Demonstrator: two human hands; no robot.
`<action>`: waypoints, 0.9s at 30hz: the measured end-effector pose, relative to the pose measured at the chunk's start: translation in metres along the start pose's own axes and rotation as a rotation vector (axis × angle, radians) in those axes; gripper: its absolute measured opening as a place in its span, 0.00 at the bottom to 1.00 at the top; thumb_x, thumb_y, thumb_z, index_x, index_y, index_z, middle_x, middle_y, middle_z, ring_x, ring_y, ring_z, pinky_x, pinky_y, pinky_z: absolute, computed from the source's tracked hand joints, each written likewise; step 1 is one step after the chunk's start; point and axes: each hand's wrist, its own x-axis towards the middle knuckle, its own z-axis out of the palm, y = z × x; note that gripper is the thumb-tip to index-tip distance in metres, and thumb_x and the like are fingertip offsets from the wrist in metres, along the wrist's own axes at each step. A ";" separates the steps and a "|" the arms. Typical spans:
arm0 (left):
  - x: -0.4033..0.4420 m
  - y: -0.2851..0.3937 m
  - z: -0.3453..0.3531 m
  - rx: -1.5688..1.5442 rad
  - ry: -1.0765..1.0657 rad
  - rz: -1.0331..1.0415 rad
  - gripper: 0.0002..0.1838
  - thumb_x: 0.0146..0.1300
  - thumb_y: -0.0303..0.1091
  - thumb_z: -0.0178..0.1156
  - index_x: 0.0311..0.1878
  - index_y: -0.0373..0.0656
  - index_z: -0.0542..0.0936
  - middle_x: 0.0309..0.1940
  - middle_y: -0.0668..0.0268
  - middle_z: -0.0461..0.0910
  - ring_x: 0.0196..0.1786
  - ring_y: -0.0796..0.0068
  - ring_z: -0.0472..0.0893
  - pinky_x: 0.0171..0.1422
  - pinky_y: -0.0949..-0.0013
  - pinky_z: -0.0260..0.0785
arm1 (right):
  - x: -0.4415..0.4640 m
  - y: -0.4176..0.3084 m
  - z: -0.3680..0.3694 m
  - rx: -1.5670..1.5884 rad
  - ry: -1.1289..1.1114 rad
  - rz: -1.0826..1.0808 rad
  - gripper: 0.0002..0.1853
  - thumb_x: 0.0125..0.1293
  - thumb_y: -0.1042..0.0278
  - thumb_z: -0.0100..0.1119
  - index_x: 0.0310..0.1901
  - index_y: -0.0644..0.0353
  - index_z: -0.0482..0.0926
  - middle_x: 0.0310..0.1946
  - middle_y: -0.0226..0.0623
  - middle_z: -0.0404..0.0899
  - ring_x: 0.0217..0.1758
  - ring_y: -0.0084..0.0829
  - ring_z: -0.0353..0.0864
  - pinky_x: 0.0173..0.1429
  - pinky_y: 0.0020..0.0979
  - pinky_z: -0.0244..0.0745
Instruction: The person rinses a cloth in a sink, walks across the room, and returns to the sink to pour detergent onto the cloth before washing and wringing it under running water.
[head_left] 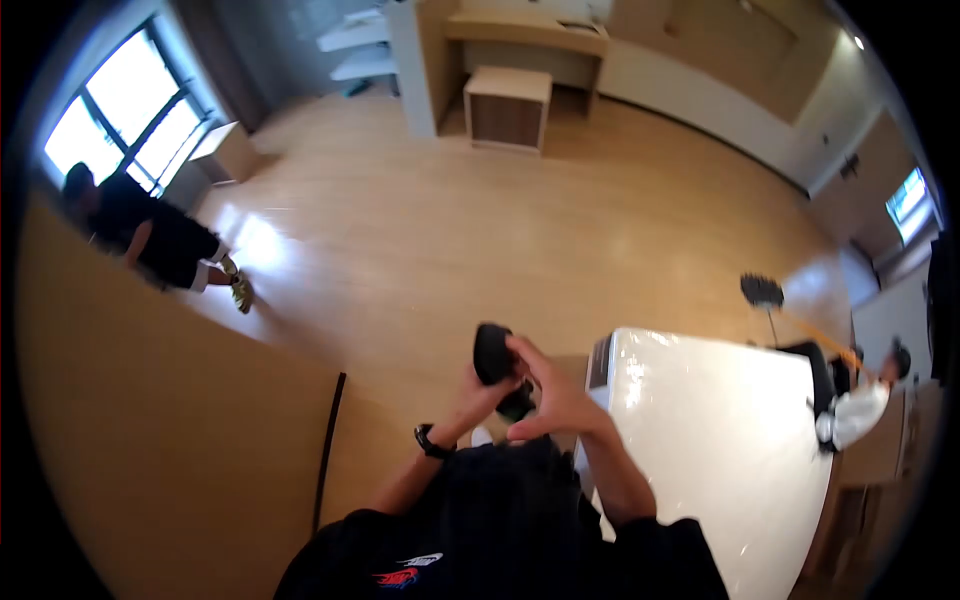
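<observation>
Black object [491, 354] gripped in the left hand [486, 396], fingers of the right hand [562, 402] touching it, beside a glossy white mattress [720, 430]; beyond, a dark-clad person [150, 228] stands near a bright window [128, 95].

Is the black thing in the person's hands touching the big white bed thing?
Apart. The head view shows the right hand and some floor between the black thing and the big white bed thing.

A black, rounded object [490, 354] is held in the fingers [533, 364], partly hidden
</observation>
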 end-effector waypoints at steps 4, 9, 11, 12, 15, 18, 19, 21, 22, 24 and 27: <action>0.065 0.055 -0.008 -0.038 -0.029 -0.001 0.09 0.53 0.23 0.63 0.39 0.38 0.77 0.32 0.70 0.78 0.36 0.80 0.77 0.41 0.73 0.71 | 0.058 -0.036 -0.035 -0.094 -0.084 -0.131 0.65 0.32 0.51 0.80 0.67 0.70 0.48 0.65 0.41 0.52 0.67 0.33 0.53 0.70 0.31 0.49; 0.157 0.070 -0.055 0.048 0.021 -0.074 0.14 0.54 0.22 0.62 0.45 0.39 0.75 0.37 0.69 0.77 0.39 0.78 0.77 0.42 0.74 0.71 | 0.167 -0.030 -0.089 -0.035 -0.234 -0.194 0.67 0.28 0.48 0.81 0.67 0.68 0.49 0.63 0.41 0.53 0.66 0.33 0.53 0.69 0.32 0.49; 0.197 0.078 -0.071 0.105 0.051 -0.117 0.14 0.53 0.22 0.62 0.45 0.38 0.75 0.36 0.69 0.77 0.39 0.79 0.77 0.41 0.74 0.71 | 0.215 -0.022 -0.114 0.058 -0.307 -0.263 0.64 0.31 0.49 0.79 0.67 0.69 0.50 0.63 0.42 0.54 0.66 0.36 0.56 0.67 0.32 0.53; 0.216 0.081 -0.077 0.106 0.073 -0.064 0.15 0.53 0.21 0.62 0.45 0.39 0.75 0.36 0.69 0.77 0.39 0.79 0.77 0.41 0.74 0.71 | 0.238 -0.018 -0.126 0.073 -0.329 -0.262 0.64 0.31 0.49 0.79 0.67 0.69 0.50 0.63 0.42 0.54 0.66 0.36 0.56 0.67 0.32 0.53; 0.260 0.091 -0.097 0.110 0.173 -0.050 0.16 0.51 0.20 0.63 0.45 0.39 0.75 0.36 0.69 0.77 0.39 0.79 0.77 0.41 0.74 0.71 | 0.304 -0.007 -0.160 0.126 -0.503 -0.257 0.65 0.30 0.47 0.79 0.67 0.69 0.49 0.64 0.40 0.53 0.66 0.34 0.55 0.67 0.31 0.52; 0.313 0.109 -0.121 0.161 0.301 -0.024 0.18 0.50 0.19 0.62 0.46 0.39 0.75 0.36 0.69 0.77 0.39 0.79 0.77 0.43 0.74 0.71 | 0.386 -0.007 -0.186 0.293 -0.667 -0.184 0.68 0.28 0.43 0.80 0.67 0.69 0.49 0.64 0.39 0.52 0.66 0.33 0.54 0.67 0.30 0.51; 0.328 0.116 -0.129 0.232 0.323 0.033 0.19 0.49 0.18 0.62 0.46 0.39 0.75 0.35 0.69 0.77 0.40 0.79 0.77 0.44 0.74 0.71 | 0.409 -0.009 -0.193 0.333 -0.724 -0.186 0.68 0.27 0.42 0.79 0.67 0.69 0.49 0.64 0.39 0.51 0.66 0.32 0.54 0.67 0.30 0.50; 0.355 0.126 -0.142 0.211 0.393 0.067 0.19 0.49 0.18 0.62 0.47 0.38 0.74 0.36 0.69 0.77 0.40 0.78 0.77 0.46 0.74 0.71 | 0.453 -0.016 -0.202 0.371 -0.809 -0.173 0.69 0.27 0.40 0.79 0.67 0.70 0.49 0.64 0.38 0.51 0.66 0.32 0.53 0.67 0.29 0.49; 0.380 0.132 -0.146 0.180 0.433 0.084 0.19 0.49 0.17 0.62 0.47 0.38 0.74 0.36 0.68 0.77 0.40 0.78 0.77 0.47 0.73 0.71 | 0.481 -0.021 -0.213 0.406 -0.806 -0.209 0.70 0.27 0.39 0.79 0.67 0.71 0.48 0.64 0.39 0.51 0.66 0.32 0.52 0.68 0.29 0.48; 0.403 0.143 -0.163 0.162 0.454 0.044 0.20 0.48 0.17 0.62 0.47 0.38 0.74 0.37 0.68 0.76 0.41 0.77 0.77 0.48 0.73 0.70 | 0.517 -0.029 -0.215 0.432 -0.826 -0.232 0.71 0.26 0.38 0.79 0.67 0.72 0.47 0.63 0.39 0.51 0.67 0.32 0.52 0.68 0.29 0.47; 0.451 0.160 -0.191 0.133 0.472 0.003 0.22 0.48 0.17 0.63 0.49 0.37 0.73 0.38 0.67 0.77 0.42 0.77 0.77 0.48 0.73 0.71 | 0.576 -0.036 -0.228 0.472 -0.871 -0.312 0.73 0.26 0.36 0.78 0.68 0.72 0.45 0.65 0.41 0.48 0.69 0.32 0.48 0.70 0.29 0.44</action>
